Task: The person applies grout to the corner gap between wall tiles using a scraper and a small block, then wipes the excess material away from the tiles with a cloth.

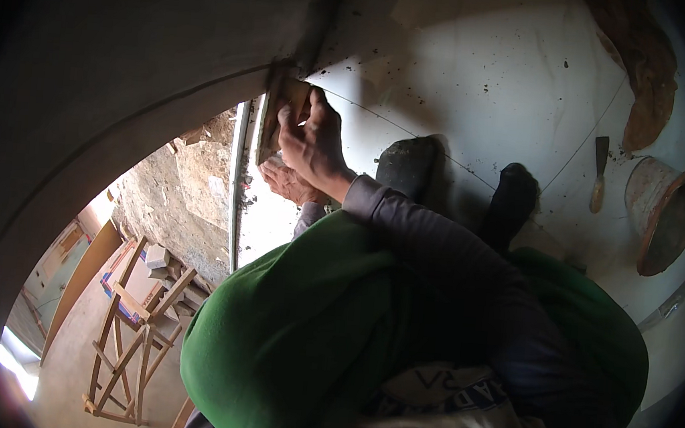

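A flat rectangular wooden piece point(270, 132) stands at the inner corner of the wall, by the edge of the opening. My right hand point(314, 143) is closed on it, with the thumb and fingers bent over its side. Just below, my left hand point(287, 182) has its fingers curled at the near end of the same piece. The right wrist crosses over the left, hiding part of that hand and its grip. A pale metal strip point(237, 190) runs along the floor edge beside the piece.
A scraper point(599, 174) with a wooden handle lies on the white tiles at right, near a dirty bucket point(670, 217) and a brown cloth point(650, 85). My dark shoes point(407, 167) stand on the tiles. Beyond the opening are a wooden trestle point(143, 343) and grey blocks point(158, 257).
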Demonstrator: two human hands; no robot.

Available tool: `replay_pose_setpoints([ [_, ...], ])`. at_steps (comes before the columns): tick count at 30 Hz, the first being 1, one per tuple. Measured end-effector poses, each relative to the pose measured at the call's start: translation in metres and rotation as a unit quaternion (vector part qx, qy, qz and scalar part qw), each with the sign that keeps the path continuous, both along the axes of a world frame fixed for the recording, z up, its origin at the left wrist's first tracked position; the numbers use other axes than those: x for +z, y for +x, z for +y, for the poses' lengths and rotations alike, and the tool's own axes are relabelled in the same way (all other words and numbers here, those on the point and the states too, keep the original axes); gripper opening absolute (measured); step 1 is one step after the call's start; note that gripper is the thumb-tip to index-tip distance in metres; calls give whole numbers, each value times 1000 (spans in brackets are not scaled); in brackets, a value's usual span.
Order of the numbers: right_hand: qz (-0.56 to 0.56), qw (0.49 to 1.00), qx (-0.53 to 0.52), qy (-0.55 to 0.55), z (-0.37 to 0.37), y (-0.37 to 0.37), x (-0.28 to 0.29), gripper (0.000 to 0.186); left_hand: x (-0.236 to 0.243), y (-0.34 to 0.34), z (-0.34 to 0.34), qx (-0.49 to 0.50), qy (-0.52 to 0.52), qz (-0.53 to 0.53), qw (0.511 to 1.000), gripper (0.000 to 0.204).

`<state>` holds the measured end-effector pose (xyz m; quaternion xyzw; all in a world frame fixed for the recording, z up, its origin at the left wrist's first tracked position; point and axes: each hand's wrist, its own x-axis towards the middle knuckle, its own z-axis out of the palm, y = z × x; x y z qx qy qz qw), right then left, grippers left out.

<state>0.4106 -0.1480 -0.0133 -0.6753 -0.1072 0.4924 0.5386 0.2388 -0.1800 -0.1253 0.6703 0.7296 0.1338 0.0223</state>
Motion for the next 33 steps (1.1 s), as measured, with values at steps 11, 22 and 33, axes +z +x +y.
replay_pose_setpoints([
  [11, -12, 997, -28, 74, -3, -9, 2, 25, 0, 1, -1, 10, -9, -3, 1000, 65],
  [22, -21, 982, -73, 171, 20, 37, 1, 24, 4, 3, -2, 31, -24, 6, 999, 65],
  [33, -58, 975, -129, 173, 57, 64, -9, 10, 10, -2, 1, 33, -15, -14, 999, 64],
])
